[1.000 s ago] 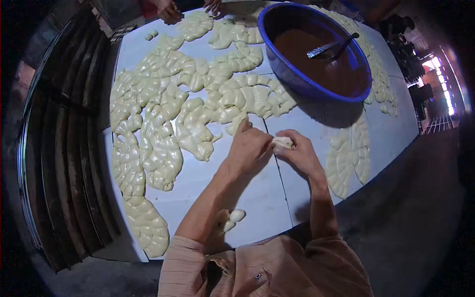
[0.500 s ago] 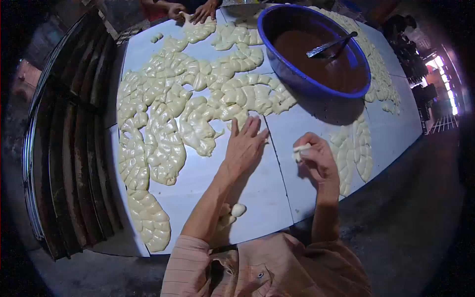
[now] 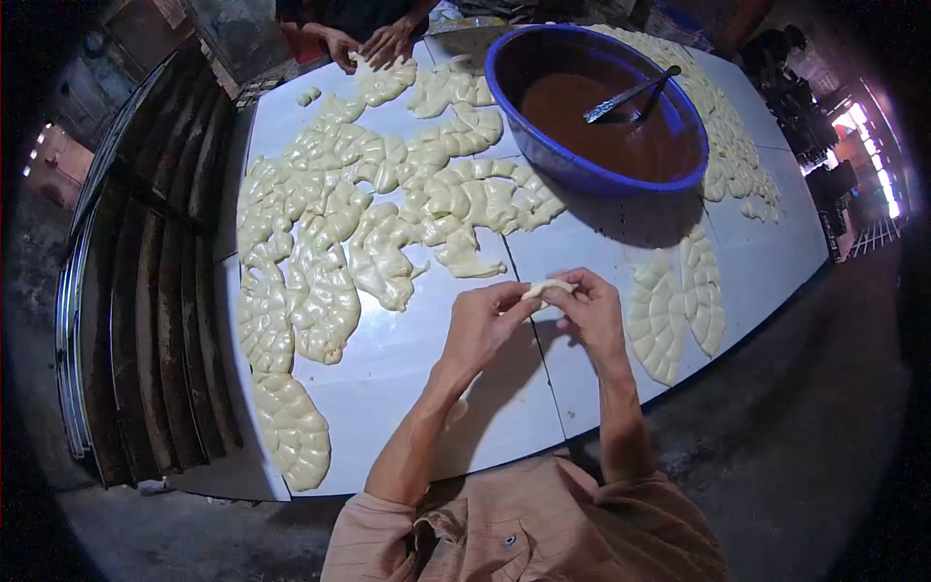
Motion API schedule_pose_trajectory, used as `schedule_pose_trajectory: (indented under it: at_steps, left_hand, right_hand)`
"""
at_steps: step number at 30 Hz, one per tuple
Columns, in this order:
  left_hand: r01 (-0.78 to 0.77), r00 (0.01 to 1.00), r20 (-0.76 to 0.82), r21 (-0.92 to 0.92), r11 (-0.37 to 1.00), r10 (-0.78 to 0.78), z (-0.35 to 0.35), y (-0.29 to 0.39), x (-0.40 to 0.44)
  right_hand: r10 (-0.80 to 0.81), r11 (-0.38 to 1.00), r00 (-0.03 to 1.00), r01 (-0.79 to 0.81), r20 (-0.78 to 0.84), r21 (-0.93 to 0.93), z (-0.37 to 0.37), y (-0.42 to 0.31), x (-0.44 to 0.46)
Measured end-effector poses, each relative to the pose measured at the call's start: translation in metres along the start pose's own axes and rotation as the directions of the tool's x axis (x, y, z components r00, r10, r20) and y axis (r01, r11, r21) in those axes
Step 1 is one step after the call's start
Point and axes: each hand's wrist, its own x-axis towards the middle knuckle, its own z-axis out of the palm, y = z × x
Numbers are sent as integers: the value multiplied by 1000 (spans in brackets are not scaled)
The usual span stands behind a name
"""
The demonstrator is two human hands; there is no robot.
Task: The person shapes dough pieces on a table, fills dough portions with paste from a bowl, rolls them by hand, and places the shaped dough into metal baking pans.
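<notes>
Between both hands, above the white table (image 3: 388, 407), a small pale strip of dough (image 3: 549, 288) is stretched. My left hand (image 3: 487, 322) pinches its left end between thumb and fingers. At the right end, my right hand (image 3: 592, 308) holds it the same way. Beyond my left hand lies the large spread of glossy dough pieces (image 3: 320, 213), its nearest flap (image 3: 467, 254) reaching toward my fingers. Flat scored dough pieces (image 3: 656, 315) rest to the right of my right hand.
A blue basin (image 3: 601, 179) of brown filling, with a metal utensil (image 3: 630, 95) in it, stands at the far side. Another person's hands (image 3: 373, 47) touch dough at the far left. Stacked dark trays (image 3: 155, 320) stand left of the table. More dough (image 3: 732, 145) lies far right.
My left hand has come off the dough flap on the table and back to the strip. My right hand has moved up and left to meet it. The view has shifted slightly.
</notes>
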Motion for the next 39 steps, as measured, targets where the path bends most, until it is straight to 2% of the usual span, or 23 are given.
schedule_pose_trajectory:
  at_steps: [2, 3, 4, 6, 7, 10, 11, 12, 14, 17, 20, 21, 22, 23, 24, 25, 26, 28, 30, 31, 34, 37, 39]
  left_hand:
    - [0, 1000, -27, -195, 981, -5, 9, -12, -3]
    - [-13, 998, 53, -277, 961, 29, 10, -10, -4]
    - [-88, 996, -42, -276, 957, 80, 16, -6, -6]
    - [-236, 958, -222, -255, 938, 181, 32, 8, -7]
    - [-276, 951, -183, -129, 953, 250, 29, 5, -1]
    - [-566, 782, -292, 38, 823, 551, 44, 8, 22]
    - [-580, 775, -298, 13, 814, 557, 53, 12, 25]
    - [-536, 830, -251, -119, 836, 497, 63, 19, 24]
    - [-633, 762, -382, -272, 725, 523, 87, 10, 40]
    - [-654, 747, -392, -292, 697, 537, 109, 3, 56]
    - [-412, 909, -283, -711, 569, 305, 112, 18, 58]
    - [-449, 892, -246, -581, 678, 380, 109, 5, 68]
    - [-364, 931, -221, -594, 718, 289, 103, 9, 65]
    - [-273, 962, -194, -602, 751, 194, 97, 13, 57]
    - [-177, 982, -166, -607, 775, 94, 92, 14, 50]
    - [-147, 983, -178, -610, 779, 46, 86, 10, 49]
    - [-92, 991, -135, -572, 815, 17, 74, 9, 46]
    - [18, 997, -57, -483, 875, -51, 50, 13, 38]
    - [-6, 996, -84, -472, 882, -39, 44, 13, 32]
    - [6, 996, -77, -444, 896, -45, 40, 9, 30]
    - [24, 996, -63, -417, 908, -55, 37, -5, 25]
    - [120, 991, -19, -349, 929, -135, 27, 10, 15]
    - [99, 993, -22, -355, 930, -114, 30, 3, 15]
  right_hand:
    - [-246, 968, 968, 244, -43, -61, -5, 21, 6]
    - [-238, 959, 970, 243, -47, 148, -2, 21, 6]
    - [-223, 955, 974, 224, -25, 195, -3, 19, 7]
    - [-195, 941, 981, 183, 13, 284, -6, 8, 4]
    - [-229, 930, 973, 220, -3, 295, -3, -6, -1]
    - [-180, 940, 984, 171, 3, 294, -6, -14, -2]
    - [-170, 899, 985, 140, 34, 416, -4, -13, -1]
    - [-128, 865, 978, 29, 163, 502, -14, -6, 0]
    - [-145, 685, 984, 27, 100, 728, -2, -23, -6]
    - [-131, 656, 973, -57, 189, 753, -18, -34, 3]
    - [-178, 677, 950, -70, 255, 732, -28, -56, 20]
    - [-211, 703, 938, -50, 275, 710, -41, -51, 37]
    - [-142, 826, 982, 49, 123, 561, -49, -64, 53]
    - [-294, 868, 955, 257, 23, 425, -52, -82, 71]
    - [-302, 898, 953, 290, -17, 331, -63, -92, 96]
    - [-330, 932, 942, 314, 61, 179, -74, -109, 111]
    - [-296, 952, 954, 299, 56, -68, -84, -117, 135]
    - [-158, 831, 974, 220, 162, -510, -96, -121, 176]
    - [-109, 545, 950, 302, 291, -782, -102, -104, 208]
    - [-68, 365, 936, 345, 345, -865, -104, -93, 223]
    - [209, 334, 883, 339, 420, -880, -100, -91, 232]
    - [169, 470, 901, 283, 400, -836, -107, -95, 245]
    - [194, 346, 892, 328, 409, -879, -103, -83, 244]
